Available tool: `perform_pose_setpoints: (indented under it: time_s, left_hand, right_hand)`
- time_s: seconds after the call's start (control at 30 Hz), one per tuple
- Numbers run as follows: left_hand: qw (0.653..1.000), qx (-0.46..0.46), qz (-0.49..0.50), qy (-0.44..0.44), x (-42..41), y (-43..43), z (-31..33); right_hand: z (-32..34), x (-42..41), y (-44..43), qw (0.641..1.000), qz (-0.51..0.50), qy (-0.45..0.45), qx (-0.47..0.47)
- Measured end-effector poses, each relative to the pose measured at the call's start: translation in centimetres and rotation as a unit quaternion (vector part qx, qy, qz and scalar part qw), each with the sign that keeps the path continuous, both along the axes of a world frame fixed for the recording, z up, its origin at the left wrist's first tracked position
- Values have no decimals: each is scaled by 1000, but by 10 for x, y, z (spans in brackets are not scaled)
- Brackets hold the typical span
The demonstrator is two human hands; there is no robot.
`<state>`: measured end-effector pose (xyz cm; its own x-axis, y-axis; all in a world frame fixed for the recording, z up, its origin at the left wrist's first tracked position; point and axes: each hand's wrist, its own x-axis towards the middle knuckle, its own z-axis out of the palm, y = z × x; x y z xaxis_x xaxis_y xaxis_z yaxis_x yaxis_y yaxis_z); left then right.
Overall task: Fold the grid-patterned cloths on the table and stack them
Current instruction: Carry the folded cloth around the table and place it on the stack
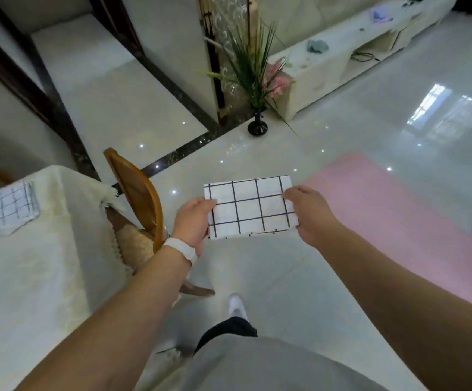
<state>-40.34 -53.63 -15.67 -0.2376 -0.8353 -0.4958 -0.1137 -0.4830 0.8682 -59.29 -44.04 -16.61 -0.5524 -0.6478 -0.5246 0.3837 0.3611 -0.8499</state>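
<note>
White grid cloth [250, 207] pinched taut by my left hand [193, 221] and right hand [308, 214], squaring it for the stack [17, 206] at 9 o'clock.

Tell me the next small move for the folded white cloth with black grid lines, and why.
Probably swing the folded white black-grid cloth left and lay it on the other folded grid cloth on the cream-covered table. The left hand and right hand pinch its ends above the floor, already folded small, so stacking seems next.
</note>
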Motion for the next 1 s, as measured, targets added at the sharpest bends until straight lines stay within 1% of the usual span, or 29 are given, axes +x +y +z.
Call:
perform_pose_setpoints:
  time_s: [0.13, 0.33, 0.57, 0.63, 0.77, 0.9, 1.0]
  left_hand:
    - [999, -1, 32, -11, -10, -43, -11]
    - [999, 5, 40, 23, -49, -136, -21]
    - [998, 11, 50, 34, -74, -265, -8]
    - [998, 10, 52, 32, -77, -291, -5]
    - [995, 9, 92, 39, -76, -343, 1]
    - [991, -2, 131, 25, -67, -389, -1]
    - [986, -7, 167, 14, -58, -416, -5]
  right_hand:
    - [-4, -16, -57, 1000, 3, -14, -3]
    - [-9, -48, -154, 1000, 2, -8, 13]
    - [14, -81, -283, 999, 27, 17, 8]
    - [21, -83, -307, 999, 33, 27, 3]
    - [29, -82, -358, 997, 66, 31, -1]
    - [36, -79, -413, 995, 96, 21, -11]
    - [33, -76, -456, 990, 141, 8, -10]
